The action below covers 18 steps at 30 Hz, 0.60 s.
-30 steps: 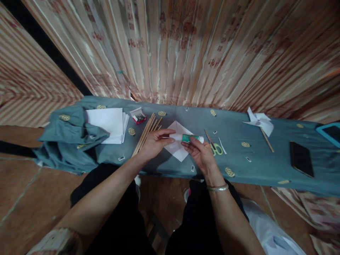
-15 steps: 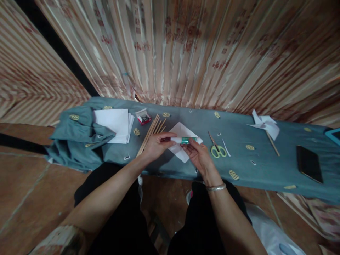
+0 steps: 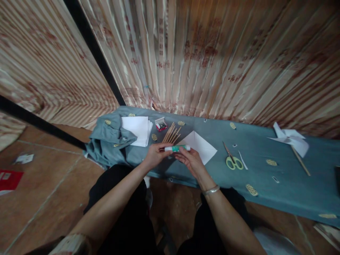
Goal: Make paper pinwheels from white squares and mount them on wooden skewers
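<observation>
A white and green glue stick (image 3: pixel 176 148) lies level between my two hands, above the near part of the table. My left hand (image 3: pixel 156 155) pinches its left end. Around the right end close the fingers of my right hand (image 3: pixel 191 160). Just beyond the right hand, a square of white paper (image 3: pixel 203 147) with crease lines rests on the cloth, its near left part hidden by the hand. Several thin wooden sticks (image 3: pixel 171 134) lie beyond the left hand.
Green-handled scissors (image 3: pixel 233 163) and a thin paper strip (image 3: pixel 243 160) lie right of the paper. Farther right is a white paper pinwheel (image 3: pixel 289 138) on a stick. A paper stack (image 3: pixel 135 131) and a small red box (image 3: pixel 161 124) of pins stand at left. Bunched cloth (image 3: pixel 106 141) covers the left end.
The view has swung left, so the table's things appear farther right. Both hands have drawn the glue stick leftward off the square paper, uncovering more of it. Both still hold it.
</observation>
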### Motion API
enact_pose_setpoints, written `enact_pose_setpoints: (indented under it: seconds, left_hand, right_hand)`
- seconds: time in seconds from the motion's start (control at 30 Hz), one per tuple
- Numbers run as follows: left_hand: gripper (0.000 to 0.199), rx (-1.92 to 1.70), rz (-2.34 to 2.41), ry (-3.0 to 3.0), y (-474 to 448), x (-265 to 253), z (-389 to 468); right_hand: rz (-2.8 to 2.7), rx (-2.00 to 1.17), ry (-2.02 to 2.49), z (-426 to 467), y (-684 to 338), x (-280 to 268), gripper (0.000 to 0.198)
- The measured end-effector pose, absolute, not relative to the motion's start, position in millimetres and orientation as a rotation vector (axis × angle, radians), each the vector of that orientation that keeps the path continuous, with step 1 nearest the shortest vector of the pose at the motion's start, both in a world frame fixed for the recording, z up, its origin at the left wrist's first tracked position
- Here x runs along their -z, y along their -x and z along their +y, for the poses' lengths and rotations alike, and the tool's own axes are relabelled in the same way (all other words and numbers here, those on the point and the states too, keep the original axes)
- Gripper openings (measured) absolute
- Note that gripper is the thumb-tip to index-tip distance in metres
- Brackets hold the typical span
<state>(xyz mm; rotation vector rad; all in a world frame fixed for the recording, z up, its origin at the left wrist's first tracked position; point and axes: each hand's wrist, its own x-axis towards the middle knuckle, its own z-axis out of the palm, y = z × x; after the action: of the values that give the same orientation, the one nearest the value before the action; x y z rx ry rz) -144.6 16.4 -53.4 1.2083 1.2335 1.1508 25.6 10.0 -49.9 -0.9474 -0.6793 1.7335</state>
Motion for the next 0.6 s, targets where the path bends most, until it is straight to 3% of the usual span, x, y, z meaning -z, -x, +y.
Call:
enact_pose_setpoints:
  seconds: [0.17, 0.3, 0.5, 0.6]
  left_hand:
    - [0.032, -1.272, 1.611, -1.316, 180.6, 62.6, 23.1]
    - [0.032, -1.070, 1.841, -1.675, 194.8, 62.6, 27.3]
    - [0.031, -0.860, 1.880, -2.115, 194.7, 63.6, 30.9]
    - [0.033, -0.775, 1.937, -2.171, 196.0, 64.9, 31.7]
  right_hand:
    - [-0.753, -1.478, 1.093, 25.9, -46.8, 48.4, 0.040]
    - [-0.851, -1.220, 1.187, 34.5, -85.1, 51.4, 0.038]
    - [-1.389, -0.735, 1.445, 14.6, -125.0, 58.9, 0.016]
    - [-1.653, -0.593, 1.532, 3.1, -132.1, 61.7, 0.020]
